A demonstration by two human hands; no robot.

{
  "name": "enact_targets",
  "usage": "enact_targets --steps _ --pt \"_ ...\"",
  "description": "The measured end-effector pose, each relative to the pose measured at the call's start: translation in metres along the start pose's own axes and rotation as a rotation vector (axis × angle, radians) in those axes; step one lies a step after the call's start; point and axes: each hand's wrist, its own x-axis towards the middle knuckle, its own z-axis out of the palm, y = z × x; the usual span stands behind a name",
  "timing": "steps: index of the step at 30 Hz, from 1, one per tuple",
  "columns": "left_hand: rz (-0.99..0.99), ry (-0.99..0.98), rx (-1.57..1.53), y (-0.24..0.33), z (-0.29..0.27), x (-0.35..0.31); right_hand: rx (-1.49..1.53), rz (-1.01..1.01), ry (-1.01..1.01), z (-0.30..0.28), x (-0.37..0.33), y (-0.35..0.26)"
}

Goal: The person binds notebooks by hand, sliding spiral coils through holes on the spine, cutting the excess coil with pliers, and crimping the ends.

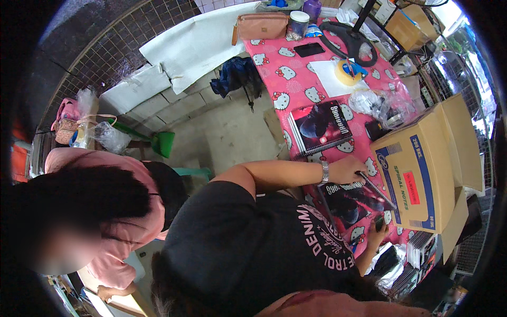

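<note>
My left hand (346,170), with a silver watch at the wrist, is closed on one end of the black spiral binding of a dark notebook (346,206). Its cover shows a dark figure against pink-red. My right hand (378,235) is at the opposite side of this notebook, fingers curled at a small dark patch that I cannot make out. Farther off along the table lies a stack of similar spiral notebooks (319,127). An open cardboard box (414,174) with blue stripes and a red label stands just beyond both hands.
A pink cartoon-cat cloth (285,74) covers the table. On it are a phone (309,49), a tape roll (348,74), crumpled plastic (372,105) and a brown pouch (261,25). More notebooks (406,274) are stacked near the box. A co-worker in pink (127,179) is at left.
</note>
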Motion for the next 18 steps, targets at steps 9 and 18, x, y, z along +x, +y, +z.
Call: enact_targets --steps 9,18 --pt "-0.152 0.014 0.017 0.001 0.002 -0.018 -0.755 0.335 0.155 0.056 -0.170 -0.070" --pt "-0.164 0.021 -0.070 -0.010 0.007 -0.019 0.541 0.443 0.432 -0.010 -0.101 -0.150"
